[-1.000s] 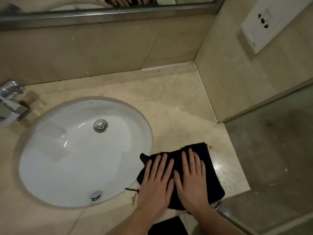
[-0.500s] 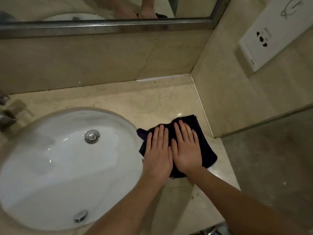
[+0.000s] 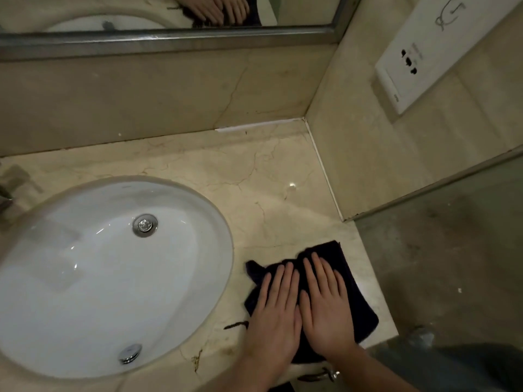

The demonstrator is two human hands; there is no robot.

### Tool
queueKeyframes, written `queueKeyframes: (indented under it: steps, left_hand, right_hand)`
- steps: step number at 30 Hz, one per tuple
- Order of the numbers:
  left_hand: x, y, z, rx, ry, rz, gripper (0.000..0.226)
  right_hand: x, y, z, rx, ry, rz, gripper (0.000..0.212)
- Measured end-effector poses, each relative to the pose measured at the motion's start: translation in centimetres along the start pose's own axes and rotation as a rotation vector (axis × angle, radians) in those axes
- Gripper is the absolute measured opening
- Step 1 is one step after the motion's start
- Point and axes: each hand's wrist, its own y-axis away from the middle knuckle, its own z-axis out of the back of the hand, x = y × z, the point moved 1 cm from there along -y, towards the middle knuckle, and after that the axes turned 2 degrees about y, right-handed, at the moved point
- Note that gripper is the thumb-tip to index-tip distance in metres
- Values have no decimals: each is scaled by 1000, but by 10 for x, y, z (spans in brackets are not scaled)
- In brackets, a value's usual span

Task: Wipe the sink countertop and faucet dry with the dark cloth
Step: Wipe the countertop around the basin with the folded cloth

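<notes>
The dark cloth (image 3: 356,295) lies flat on the beige marble countertop (image 3: 254,176), right of the white oval sink (image 3: 85,278) and near the counter's front edge. My left hand (image 3: 273,312) and my right hand (image 3: 325,306) press on the cloth side by side, palms down with fingers straight. Only a sliver of the chrome faucet (image 3: 4,193) shows at the far left edge. Most of the cloth's middle is hidden under my hands.
A mirror (image 3: 169,12) runs along the back wall above the splashback. The right wall carries a white socket plate (image 3: 424,60). A glass panel (image 3: 452,250) closes off the right side beyond the counter's end. A metal drain (image 3: 145,224) sits in the basin.
Both hands slid the cloth away towards the back corner, then pulled it back towards the front edge of the counter. The view shifted so the faucet is almost out of frame.
</notes>
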Motion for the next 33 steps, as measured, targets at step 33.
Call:
queueKeyframes:
  steps: [33]
  left_hand:
    - [89, -106, 37, -163, 34, 97, 58]
  right_hand:
    - [41, -148, 8, -38, -24, -58, 59]
